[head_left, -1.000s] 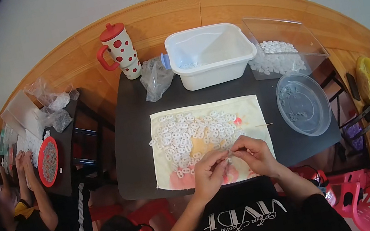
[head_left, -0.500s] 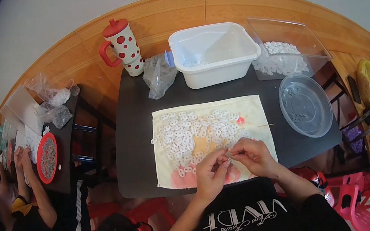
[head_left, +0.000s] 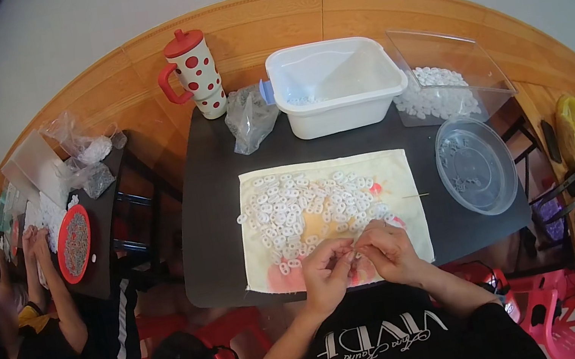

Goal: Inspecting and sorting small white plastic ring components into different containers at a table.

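Observation:
My left hand and my right hand meet over the near edge of a pale yellow towel with pink patches. Both are closed in a fingertip pinch, nearly touching each other. What they pinch is too small to make out. Just beyond the hands, many small white plastic pieces with two holes lie spread in a loose heap on the towel. A thin stick rests across the towel's right edge.
Right of the towel stands a round clear tub holding small greyish parts. Behind are a white basin, a clear box of white pieces, a plastic bag and a dotted tumbler. At left, another person works beside a red tray.
My right hand has turned, its fingers now bunched closer over the left fingertips. The left hand stays nearly in place. The whole view has shifted slightly.

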A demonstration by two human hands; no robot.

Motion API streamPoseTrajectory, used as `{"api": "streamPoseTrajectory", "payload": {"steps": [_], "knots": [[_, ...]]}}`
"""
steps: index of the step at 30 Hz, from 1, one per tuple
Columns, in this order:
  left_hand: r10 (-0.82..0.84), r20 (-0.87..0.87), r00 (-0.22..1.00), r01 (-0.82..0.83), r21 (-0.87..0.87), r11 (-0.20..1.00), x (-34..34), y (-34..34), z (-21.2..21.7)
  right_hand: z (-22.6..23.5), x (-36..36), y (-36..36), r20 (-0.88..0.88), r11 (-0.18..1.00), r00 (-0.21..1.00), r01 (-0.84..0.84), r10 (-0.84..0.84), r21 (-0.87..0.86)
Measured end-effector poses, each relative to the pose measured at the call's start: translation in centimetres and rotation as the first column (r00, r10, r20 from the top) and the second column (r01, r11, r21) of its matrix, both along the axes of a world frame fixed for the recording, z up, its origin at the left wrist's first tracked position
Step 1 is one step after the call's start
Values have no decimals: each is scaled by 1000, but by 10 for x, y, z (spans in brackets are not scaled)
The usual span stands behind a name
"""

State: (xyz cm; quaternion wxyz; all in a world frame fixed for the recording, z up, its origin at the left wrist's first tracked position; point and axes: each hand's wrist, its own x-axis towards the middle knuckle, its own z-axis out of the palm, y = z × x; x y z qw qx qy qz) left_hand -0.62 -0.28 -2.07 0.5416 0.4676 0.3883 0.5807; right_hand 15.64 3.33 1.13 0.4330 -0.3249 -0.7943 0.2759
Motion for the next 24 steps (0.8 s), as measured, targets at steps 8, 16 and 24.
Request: {"api": "streamPoseTrajectory", "payload": {"steps": [8,16,24], "knots": [[44,39,998,-45,18,999,-1,1,3,-4,-4,-4,-117,993,991,51,-63,-106],[40,7,999,-40,44,998,-2,0,-2,14,6,7,-39,1000,999,22,-23,-22],[37,45,998,-38,21,999,-1,1,2,18,3,8,102,994,993,-70,61,84]]}}
